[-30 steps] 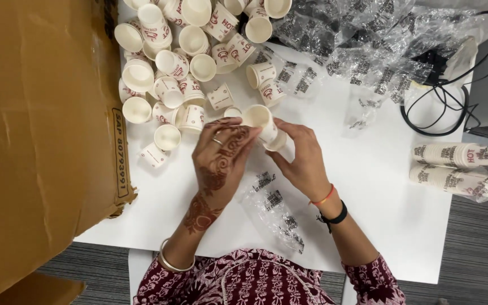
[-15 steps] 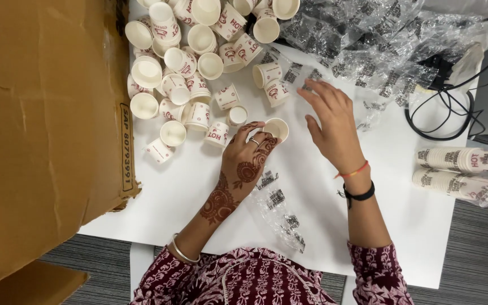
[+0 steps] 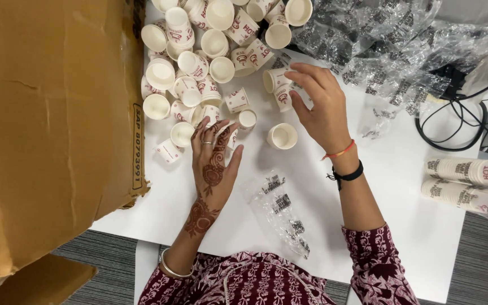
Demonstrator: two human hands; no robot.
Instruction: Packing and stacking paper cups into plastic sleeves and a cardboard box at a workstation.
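Pinching a sideways paper cup [image 3: 283, 97], right hand [image 3: 322, 107]; left hand [image 3: 214, 158] spread flat.

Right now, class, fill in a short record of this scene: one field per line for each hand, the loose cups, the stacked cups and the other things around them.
Left hand: flat on the white table, fingers among the loose paper cups, holding nothing.
Right hand: fingers touching a cup lying on its side; whether it is gripped cannot be told.
Single cup: upright, apart, between the hands.
Stacked cups: two wrapped sleeves at the table's right edge.
Cardboard box: left side.
Plastic wrappers: crumpled, top right; one wrapper near the person.
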